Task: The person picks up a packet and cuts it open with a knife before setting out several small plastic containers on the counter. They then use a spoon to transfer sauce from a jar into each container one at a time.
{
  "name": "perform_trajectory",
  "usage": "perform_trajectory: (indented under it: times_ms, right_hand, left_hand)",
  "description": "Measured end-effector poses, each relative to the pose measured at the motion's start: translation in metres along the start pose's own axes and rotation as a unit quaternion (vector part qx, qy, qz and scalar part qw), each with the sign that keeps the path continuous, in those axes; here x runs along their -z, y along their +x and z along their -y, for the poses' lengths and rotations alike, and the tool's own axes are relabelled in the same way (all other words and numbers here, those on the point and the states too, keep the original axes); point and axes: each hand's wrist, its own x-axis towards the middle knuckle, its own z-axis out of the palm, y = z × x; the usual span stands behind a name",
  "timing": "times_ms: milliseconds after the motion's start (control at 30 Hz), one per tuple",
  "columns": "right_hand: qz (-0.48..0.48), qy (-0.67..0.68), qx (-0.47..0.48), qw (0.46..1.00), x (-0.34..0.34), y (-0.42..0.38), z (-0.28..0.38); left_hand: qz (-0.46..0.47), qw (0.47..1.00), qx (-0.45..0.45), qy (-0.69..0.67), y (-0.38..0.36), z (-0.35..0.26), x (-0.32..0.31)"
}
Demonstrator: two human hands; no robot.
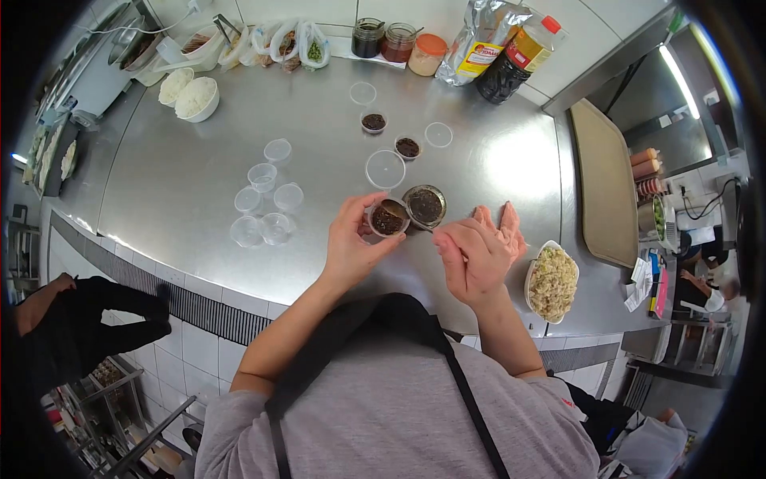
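Note:
My left hand [357, 239] grips a small clear plastic cup [386, 229] holding dark, chunky sauce, tilted a little above the steel counter. My right hand [472, 254] is closed around the end of a thin metal spoon [421, 225], which reaches toward the cup. Its bowl seems to be over the cup's sauce, though the edges are hard to make out. Right beside the cup, between my hands, stands a glass jar [425, 205] of the same dark sauce. Beyond are two filled cups [373, 121], [408, 148] and round clear lids [385, 169].
Several clear plastic cups [262, 177] stand to the left. A crumpled pink cloth [503, 227] lies behind my right hand, near a bowl of chopped food [552, 282]. Jars [398, 42], a dark sauce bottle [519, 60] and white bowls [196, 99] line the back. People are nearby.

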Motion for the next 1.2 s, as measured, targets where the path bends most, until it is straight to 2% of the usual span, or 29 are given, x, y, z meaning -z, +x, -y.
perform_trajectory:
  times_ms: [67,200,267,400,500,600,667,700,733,767,800,867,900,967,1000,1033,1067,1100,1133,1167,1200]
  right_hand:
    - [0.035,-0.033,-0.019,0.999,-0.002,-0.001,-0.001]
    - [0.013,-0.032,-0.006,0.999,0.004,0.001,0.003]
    - [0.041,-0.012,-0.010,0.999,0.003,0.002,0.005]
    - [0.038,-0.016,-0.011,0.999,0.000,-0.002,-0.003]
    - [-0.001,-0.011,-0.024,1.000,0.008,0.004,0.000]
    - [0.033,-0.078,0.023,0.996,0.007,0.004,0.001]
    - [-0.064,0.044,-0.120,0.990,0.006,-0.005,-0.002]
    - [-0.063,0.046,-0.121,0.990,0.005,-0.008,-0.006]
    - [-0.119,0.132,-0.237,0.955,0.005,-0.010,-0.013]
    - [-0.172,0.213,-0.347,0.897,0.004,-0.012,-0.020]
    - [-0.174,0.212,-0.346,0.897,0.004,-0.014,-0.026]
    - [-0.236,0.449,-0.423,0.751,0.001,-0.016,-0.039]
    - [-0.235,0.450,-0.422,0.751,0.001,-0.019,-0.045]
    - [-0.317,0.452,-0.454,0.699,0.003,-0.024,-0.054]
    - [-0.318,0.452,-0.454,0.699,0.006,-0.026,-0.053]
    - [-0.286,0.316,-0.435,0.793,0.010,-0.027,-0.050]
    - [-0.245,0.171,-0.404,0.865,0.012,-0.029,-0.049]
    - [-0.247,0.170,-0.405,0.864,0.012,-0.031,-0.050]
    - [-0.160,-0.014,-0.282,0.946,0.011,-0.035,-0.052]
    - [-0.062,-0.197,-0.143,0.968,0.011,-0.036,-0.053]
    - [-0.064,-0.199,-0.145,0.967,0.008,-0.033,-0.051]
  left_hand:
    - [0.004,1.000,0.013,-0.001,0.001,-0.004,0.000]
    - [0.002,1.000,0.005,0.001,0.000,0.000,0.000]
    - [0.018,0.999,0.037,0.021,0.001,-0.007,0.002]
    - [0.020,0.999,0.033,0.009,0.001,-0.004,0.001]
    - [0.025,0.999,0.029,-0.002,0.000,-0.005,0.002]
    - [0.022,0.999,0.019,-0.020,0.002,-0.003,0.000]
    - [0.013,0.998,-0.002,-0.056,0.001,0.001,-0.001]
    - [0.013,0.998,0.000,-0.055,0.000,0.002,0.000]
    - [0.016,0.999,-0.003,-0.047,0.000,0.003,0.001]
    - [0.020,0.999,-0.007,-0.040,0.001,0.003,0.000]
    - [0.021,0.999,-0.008,-0.041,0.001,0.002,0.000]
    - [0.039,0.999,0.009,0.026,0.002,-0.004,0.003]
    - [0.038,0.999,0.008,0.027,0.002,-0.007,0.004]
    - [0.033,0.997,-0.012,0.073,0.002,-0.009,0.004]
    - [0.035,0.997,-0.012,0.073,0.002,-0.008,0.004]
    - [0.024,0.996,-0.016,0.082,0.002,-0.005,0.004]
    - [0.014,0.996,-0.020,0.090,0.002,-0.003,0.005]
    - [0.016,0.996,-0.019,0.090,0.002,-0.001,0.005]
    - [0.008,0.996,-0.015,0.088,0.003,0.000,0.004]
    - [0.000,0.996,-0.013,0.086,0.003,0.001,0.003]
    - [0.004,0.996,-0.013,0.085,0.004,0.001,0.003]
